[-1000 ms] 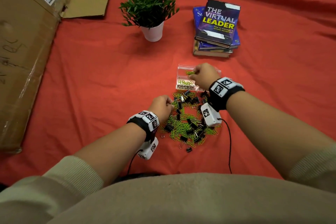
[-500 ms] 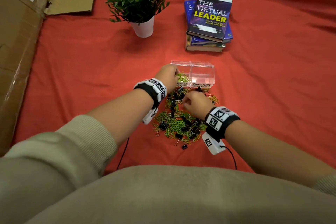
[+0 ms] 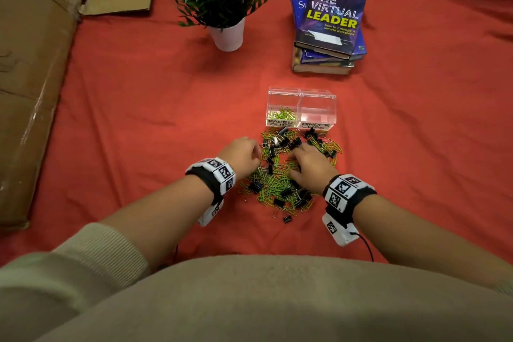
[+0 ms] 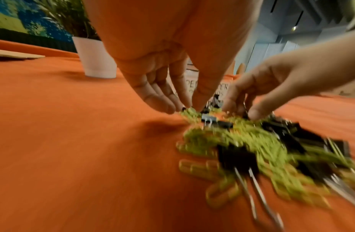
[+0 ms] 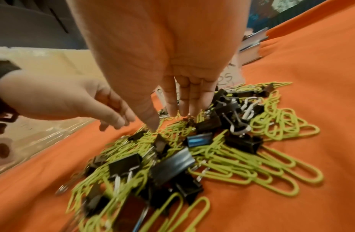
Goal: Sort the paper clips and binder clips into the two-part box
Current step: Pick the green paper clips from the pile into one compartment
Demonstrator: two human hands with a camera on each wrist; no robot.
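My left hand [image 3: 241, 153] hung over the left edge of the mixed pile [image 3: 288, 172], its fingers [image 4: 162, 100] pointing down with their tips at the green paper clips [image 5: 252, 169]; I could not tell whether they had pinched one. My right hand [image 3: 308, 165] lay over the middle of the pile, fingers [image 5: 184, 100] extended and relaxed, tips touching clips, nothing visibly grasped. The black binder clips [image 5: 172, 164] lay tangled among the paper clips on the red cloth [image 3: 138, 119]. Just beyond the pile stood the clear two-part box [image 3: 301, 108]: green paper clips lay in its left compartment, labelled PAPER CLIPS, and I saw none in the right one, labelled BINDER CLIPS. Farther off were a potted plant [image 3: 222, 3], a stack of books [image 3: 327, 30] and flattened cardboard [image 3: 30, 78] at the left.
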